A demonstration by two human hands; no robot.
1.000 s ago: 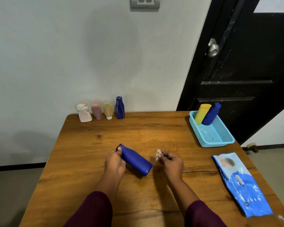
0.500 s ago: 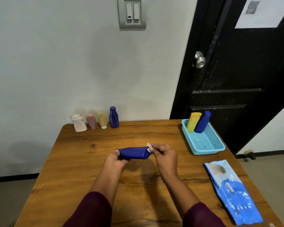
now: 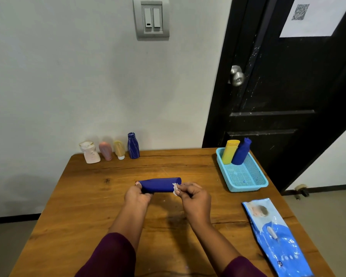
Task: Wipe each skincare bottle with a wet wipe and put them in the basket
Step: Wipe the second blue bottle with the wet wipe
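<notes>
— Where's the dark blue bottle point(image 3: 158, 184)?
— Held level, left of the blue basket point(image 3: 246, 185); the left hand point(image 3: 137, 197) grips one end; the right hand point(image 3: 196, 198) pinches a crumpled wet wipe point(image 3: 176, 189) against the other.

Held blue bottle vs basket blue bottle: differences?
The smooth dark blue bottle lies level, gripped by the left hand, the right hand pinching a white wet wipe at its end. The blue spouted bottle leans upright in the light blue mesh basket, no hand on it. Both are blue.
</notes>
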